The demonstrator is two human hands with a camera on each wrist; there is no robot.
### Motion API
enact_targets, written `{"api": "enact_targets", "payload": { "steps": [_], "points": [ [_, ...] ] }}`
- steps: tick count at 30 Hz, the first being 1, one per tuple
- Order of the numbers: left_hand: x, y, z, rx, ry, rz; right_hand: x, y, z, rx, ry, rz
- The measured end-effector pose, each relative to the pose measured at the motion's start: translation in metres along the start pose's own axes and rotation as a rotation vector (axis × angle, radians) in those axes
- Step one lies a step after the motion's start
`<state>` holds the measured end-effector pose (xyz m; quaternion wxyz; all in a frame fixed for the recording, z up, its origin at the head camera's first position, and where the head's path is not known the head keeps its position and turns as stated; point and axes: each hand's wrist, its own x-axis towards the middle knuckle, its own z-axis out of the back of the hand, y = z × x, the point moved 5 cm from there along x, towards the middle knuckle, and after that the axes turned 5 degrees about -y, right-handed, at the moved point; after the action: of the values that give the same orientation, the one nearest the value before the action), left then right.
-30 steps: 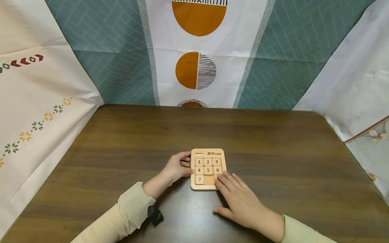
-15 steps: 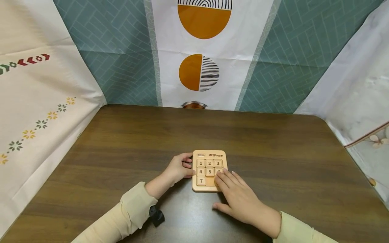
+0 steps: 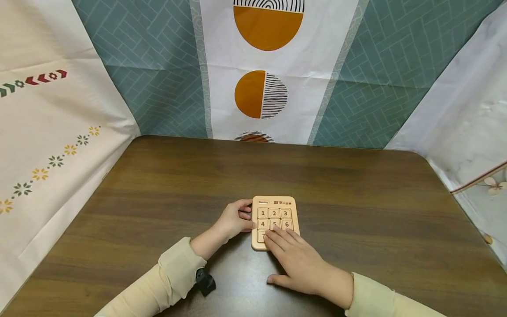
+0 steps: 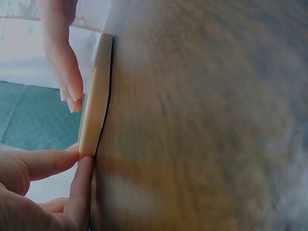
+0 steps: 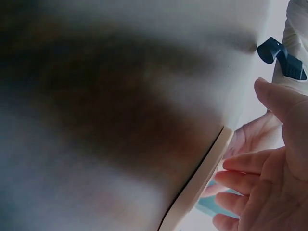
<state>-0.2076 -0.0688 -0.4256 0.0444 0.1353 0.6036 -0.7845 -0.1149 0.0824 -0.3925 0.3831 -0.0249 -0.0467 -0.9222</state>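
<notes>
A person's left hand (image 3: 233, 219) pinches the edge of a board (image 3: 270, 203) on the desk (image 3: 178, 176), its numbered tiles (image 3: 274, 213) facing up just beside those fingers. The right hand (image 3: 302, 263), fingers outstretched and gripping nothing, hovers over or rests on the bottom tiles; contact is unclear. A sideways push stronger than the left fingers' pinch could skid the board, and uneven pressure on tiles hidden under the right fingers might jam one.

Number slide puzzle (image 3: 276, 203) on table (image 3: 356, 198); left hand (image 3: 231, 220) at puzzle's left edge, right hand (image 3: 299, 264) over lower part; hanging cloth (image 3: 166, 88) behind table.
</notes>
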Motion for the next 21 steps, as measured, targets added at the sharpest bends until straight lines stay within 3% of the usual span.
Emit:
{"api": "enact_targets", "payload": {
  "steps": [9,21],
  "points": [
    [0.000,-0.001,-0.002,0.017,0.005,0.007,-0.001,0.002,-0.001,-0.031,0.064,0.024],
    [-0.001,-0.002,-0.001,0.013,-0.006,0.025,-0.017,-0.013,0.005,-0.010,0.065,-0.016]
  ]
}}
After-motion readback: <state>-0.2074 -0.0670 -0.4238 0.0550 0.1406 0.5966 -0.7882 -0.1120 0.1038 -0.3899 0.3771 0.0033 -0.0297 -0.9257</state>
